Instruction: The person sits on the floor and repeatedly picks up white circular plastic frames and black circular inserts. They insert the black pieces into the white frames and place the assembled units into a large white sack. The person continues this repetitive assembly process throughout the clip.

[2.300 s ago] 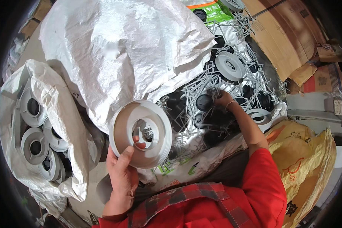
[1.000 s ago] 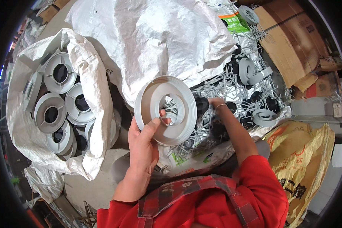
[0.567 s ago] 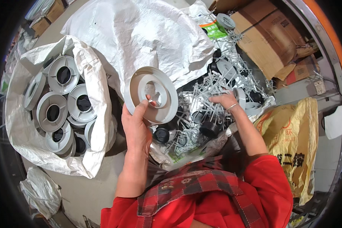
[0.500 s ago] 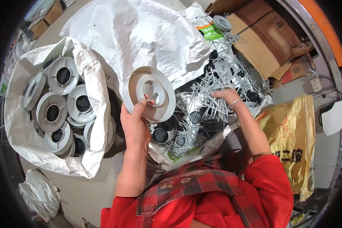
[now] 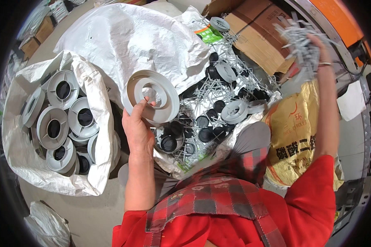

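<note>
While the left hand (image 5: 138,131) grips a grey ring-shaped plastic flange (image 5: 151,96) by its lower rim, fingers curled onto it, above the open white woven sack (image 5: 99,123) of stacked grey flanges (image 5: 64,119), the right hand (image 5: 319,51) is raised high at the upper right, fingers closed around a bundle of grey pins (image 5: 299,39). Between them lies a heap of pins and black caps (image 5: 210,111).
</note>
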A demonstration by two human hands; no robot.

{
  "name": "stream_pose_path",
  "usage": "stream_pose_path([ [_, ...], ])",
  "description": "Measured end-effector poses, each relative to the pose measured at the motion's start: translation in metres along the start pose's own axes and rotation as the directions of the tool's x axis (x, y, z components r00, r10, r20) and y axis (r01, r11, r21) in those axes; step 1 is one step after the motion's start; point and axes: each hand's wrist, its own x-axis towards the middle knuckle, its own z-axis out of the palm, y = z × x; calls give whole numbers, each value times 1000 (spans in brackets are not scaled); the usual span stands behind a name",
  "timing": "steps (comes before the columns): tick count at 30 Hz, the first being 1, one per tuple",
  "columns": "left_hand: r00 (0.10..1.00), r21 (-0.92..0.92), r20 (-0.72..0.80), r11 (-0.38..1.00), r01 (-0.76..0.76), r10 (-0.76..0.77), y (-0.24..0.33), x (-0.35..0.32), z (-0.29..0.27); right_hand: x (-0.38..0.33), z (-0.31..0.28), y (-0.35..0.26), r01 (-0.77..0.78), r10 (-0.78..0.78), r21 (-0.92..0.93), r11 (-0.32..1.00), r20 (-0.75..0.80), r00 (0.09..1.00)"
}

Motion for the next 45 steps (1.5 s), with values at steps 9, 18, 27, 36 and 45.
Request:
stream_pose_path([
  [9, 1000, 0, 17, 1000, -17, 17, 3, 0, -7, -56, -389, -90, 79, -51, -877, 475, 62, 997],
  [18, 998, 48, -50, 999, -25, 27, 5, -2, 2, -47, -146, -8, 222, -30, -929, 295, 224, 974],
  [27, 986, 123, -156, 989, 78, -59, -13, 12, 5, -31, 88, 212, 588, 200, -766, -259, 554, 808],
  [36, 971, 153, -186, 972, 180, -150, -32, 21, 27, 49, 112, 465, -223, 626, -912, 344, 46, 779],
  [45, 946, 167, -225, 947, 273, -233, -44, 27, 36, 29, 189, 525, -427, 565, -904, -11, -358, 744],
])
